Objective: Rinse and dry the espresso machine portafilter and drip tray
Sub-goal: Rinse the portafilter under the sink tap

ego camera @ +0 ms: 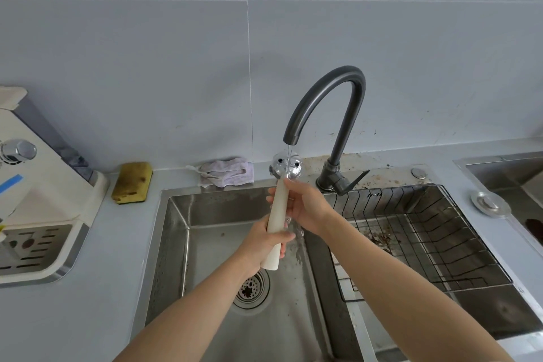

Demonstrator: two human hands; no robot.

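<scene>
The portafilter [285, 167] has a chrome head and a long cream handle. It is held over the steel sink [211, 247], head up under the dark faucet spout [326, 97], and a thin stream of water falls on the head. My left hand [264, 241] grips the lower part of the handle. My right hand [305, 206] holds the upper part of the handle just below the head. The drip tray [35, 247], a slotted metal grate, still sits in the base of the cream espresso machine [38, 194] at the far left.
A yellow sponge [132, 182] and a crumpled pale cloth [227, 172] lie on the counter behind the sink. A black wire rack [426, 232] fills the sink's right side, with dark debris under it. The drain [251, 288] is below my left arm. A second basin [511, 173] is at the right.
</scene>
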